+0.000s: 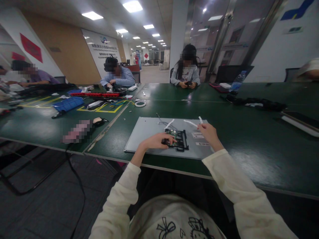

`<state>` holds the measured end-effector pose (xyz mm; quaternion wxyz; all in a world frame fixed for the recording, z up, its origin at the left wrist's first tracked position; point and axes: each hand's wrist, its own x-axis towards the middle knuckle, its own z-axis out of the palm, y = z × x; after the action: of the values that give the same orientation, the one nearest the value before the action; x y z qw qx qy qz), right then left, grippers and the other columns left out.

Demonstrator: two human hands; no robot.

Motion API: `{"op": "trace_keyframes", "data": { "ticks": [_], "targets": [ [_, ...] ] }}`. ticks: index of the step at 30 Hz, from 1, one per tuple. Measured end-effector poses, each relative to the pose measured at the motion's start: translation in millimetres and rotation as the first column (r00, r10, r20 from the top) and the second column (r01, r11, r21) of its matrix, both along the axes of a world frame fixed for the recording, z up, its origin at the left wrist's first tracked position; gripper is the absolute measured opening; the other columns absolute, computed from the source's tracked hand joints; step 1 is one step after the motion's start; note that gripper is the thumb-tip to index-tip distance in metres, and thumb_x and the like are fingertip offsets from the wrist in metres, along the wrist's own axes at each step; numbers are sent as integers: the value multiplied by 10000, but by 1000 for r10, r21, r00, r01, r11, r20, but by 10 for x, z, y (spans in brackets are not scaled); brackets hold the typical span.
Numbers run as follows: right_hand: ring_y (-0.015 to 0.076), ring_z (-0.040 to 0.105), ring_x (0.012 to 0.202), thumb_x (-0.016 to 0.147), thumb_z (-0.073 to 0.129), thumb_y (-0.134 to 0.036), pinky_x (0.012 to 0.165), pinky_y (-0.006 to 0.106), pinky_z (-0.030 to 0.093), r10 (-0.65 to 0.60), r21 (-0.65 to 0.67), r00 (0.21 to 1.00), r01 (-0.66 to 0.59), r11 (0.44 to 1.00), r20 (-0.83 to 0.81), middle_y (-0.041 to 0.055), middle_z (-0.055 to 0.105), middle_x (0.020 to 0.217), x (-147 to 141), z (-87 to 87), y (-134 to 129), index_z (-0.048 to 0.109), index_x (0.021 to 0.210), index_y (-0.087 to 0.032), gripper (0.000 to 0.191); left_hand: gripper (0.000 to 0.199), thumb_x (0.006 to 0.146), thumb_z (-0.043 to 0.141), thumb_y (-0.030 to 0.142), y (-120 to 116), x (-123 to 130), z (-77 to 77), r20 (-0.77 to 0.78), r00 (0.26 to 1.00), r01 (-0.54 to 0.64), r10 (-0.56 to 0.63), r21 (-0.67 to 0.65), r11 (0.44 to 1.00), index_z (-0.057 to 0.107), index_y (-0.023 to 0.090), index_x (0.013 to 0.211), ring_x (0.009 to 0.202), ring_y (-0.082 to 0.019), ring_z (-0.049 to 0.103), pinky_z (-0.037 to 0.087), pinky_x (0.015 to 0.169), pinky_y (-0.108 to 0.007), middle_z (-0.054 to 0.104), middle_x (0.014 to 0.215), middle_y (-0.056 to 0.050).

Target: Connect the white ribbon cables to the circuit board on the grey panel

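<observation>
A flat grey metal panel (pixel 147 132) lies on the green table in front of me. On it sits a green circuit board (pixel 179 135) in a black plastic frame (pixel 185 139). My left hand (pixel 158 140) is over the board's left side, its fingers curled on the board and a black part at its edge. My right hand (pixel 208 132) pinches a white strip of tape (pixel 200 120) near the panel's far right. Other white strips (pixel 190 123) and a grey cable (pixel 160 122) lie near the panel's far edge. White labels (pixel 198 135) show beside the frame.
A roll of white tape (pixel 140 104), coloured wires and a blue tray (pixel 67 104) lie further left. A small wrench (pixel 144 94) is beyond the panel. Several people sit around the table. A phone-like slab (pixel 301 122) and a water bottle (pixel 238 80) are to the right.
</observation>
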<state>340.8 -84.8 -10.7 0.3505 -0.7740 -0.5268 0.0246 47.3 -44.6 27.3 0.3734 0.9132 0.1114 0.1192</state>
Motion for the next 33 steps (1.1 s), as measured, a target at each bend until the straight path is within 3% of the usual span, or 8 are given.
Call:
{"op": "trace_keyframes", "data": {
  "ticks": [5, 15, 22, 25, 29, 33],
  "targets": [
    [192, 536, 749, 763, 393, -379, 688, 294, 374, 10, 27, 1000, -10, 1000, 7, 75, 618, 791, -27, 15, -15, 661, 673, -151, 363, 216, 724, 550, 104, -85, 14, -18, 35, 998, -50, 49, 25, 998, 597, 197, 913, 1175, -186, 487, 322, 1025, -328, 602, 1191, -31],
    [205, 552, 803, 770, 392, -370, 730, 303, 381, 43, 33, 999, -44, 998, 32, 75, 621, 789, -23, -29, 23, 665, 671, -160, 359, 230, 738, 548, 103, -146, 52, -24, 39, 996, -85, 81, 113, 990, 601, 205, 938, 1188, -194, 473, 302, 1043, -352, 607, 1173, -33],
    [200, 547, 784, 747, 417, -397, 719, 301, 371, -13, 118, 997, 22, 993, -79, 68, 632, 803, -17, 14, 3, 660, 676, -164, 343, 392, 772, 579, 196, -156, 51, -72, 147, 970, -215, 195, 131, 968, 516, 207, 1159, 1178, -184, 474, 343, 1027, -345, 516, 1282, -60],
    [202, 543, 760, 735, 426, -421, 688, 298, 368, -66, 151, 981, 95, 984, -183, 61, 629, 768, 34, 5, 13, 681, 727, -159, 366, 334, 821, 530, 253, -212, 103, -88, 194, 926, -361, 323, 210, 909, 515, 203, 1151, 1185, -194, 461, 343, 1028, -359, 520, 1260, -67],
    [197, 539, 710, 728, 438, -465, 632, 282, 369, -86, 163, 955, 136, 977, -283, 59, 630, 739, 94, -40, 39, 694, 802, -146, 416, 278, 886, 414, 316, -377, 240, -52, 183, 837, -546, 515, 298, 783, 518, 205, 1118, 1112, -215, 503, 387, 970, -371, 548, 1188, -76],
    [195, 540, 703, 731, 440, -468, 632, 281, 366, -77, 167, 959, 126, 978, -273, 61, 629, 714, 79, -29, 29, 697, 789, -142, 419, 330, 884, 400, 350, -527, 375, -38, 126, 708, -685, 694, 359, 634, 464, 180, 1160, 1083, -255, 508, 395, 927, -399, 530, 1177, -116]
  ]
}}
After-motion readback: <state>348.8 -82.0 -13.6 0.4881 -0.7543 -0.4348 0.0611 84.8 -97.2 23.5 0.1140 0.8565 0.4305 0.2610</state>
